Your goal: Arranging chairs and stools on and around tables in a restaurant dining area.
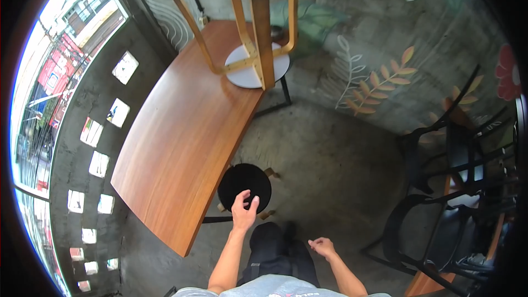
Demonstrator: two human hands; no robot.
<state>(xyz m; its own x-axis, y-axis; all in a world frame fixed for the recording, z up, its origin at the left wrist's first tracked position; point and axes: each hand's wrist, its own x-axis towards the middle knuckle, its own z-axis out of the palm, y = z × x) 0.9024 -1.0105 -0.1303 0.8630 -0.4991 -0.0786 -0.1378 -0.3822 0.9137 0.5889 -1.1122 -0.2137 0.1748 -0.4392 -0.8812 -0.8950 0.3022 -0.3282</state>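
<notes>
My left hand [246,210] is raised over the near side of a round stool with a black seat [242,179]. Its thumb and fingers are apart and hold nothing; whether they touch the seat I cannot tell. The stool stands on the floor against the long edge of a wooden table [181,132], its pale wooden legs showing below the seat. On the right, my right hand [322,247] hangs beside my leg with fingers curled, and no object shows in it. Upside down on the table's far end rests a second stool [258,62], white underneath, its bentwood legs pointing up.
Several black chairs [437,231] stand along the right, with wooden tabletop parts [429,282] among them. A painted concrete wall [371,41] closes the far side. To the left runs a concrete wall with square openings [99,163] below a window. Grey concrete floor [330,165] lies between.
</notes>
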